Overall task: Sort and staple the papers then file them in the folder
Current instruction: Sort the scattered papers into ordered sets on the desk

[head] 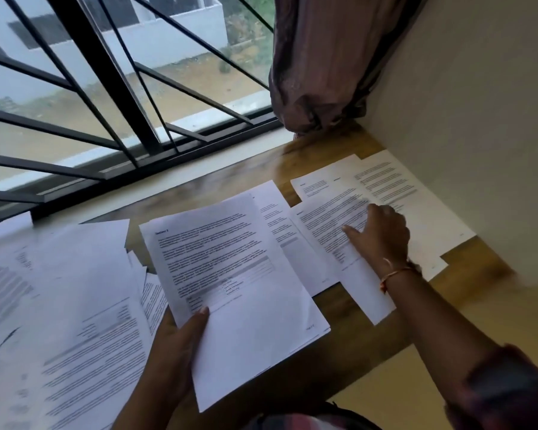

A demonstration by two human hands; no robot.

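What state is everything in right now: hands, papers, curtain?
held stack: lifted off the table, printed side up
left hand: grips its lower corner, thumb on top
right sheets: flat, overlapping
right hand: fingers straight, resting on the right sheets
left sheets: spread loose, overlapping
curtain: bunched aside

I see a thin stack of printed sheets (233, 274) raised off the desk at near centre, tilted. Its top page has a bold heading, paragraphs and a grey table. The left hand (180, 346) grips its near left corner, thumb on top. At left, a loose pile (66, 305) is spread out and overlapping, text blurred. Right of centre, single pages (385, 187) lie flat and overlapping, out to the far right. The right hand (382, 234) rests on one sheet (323, 231).
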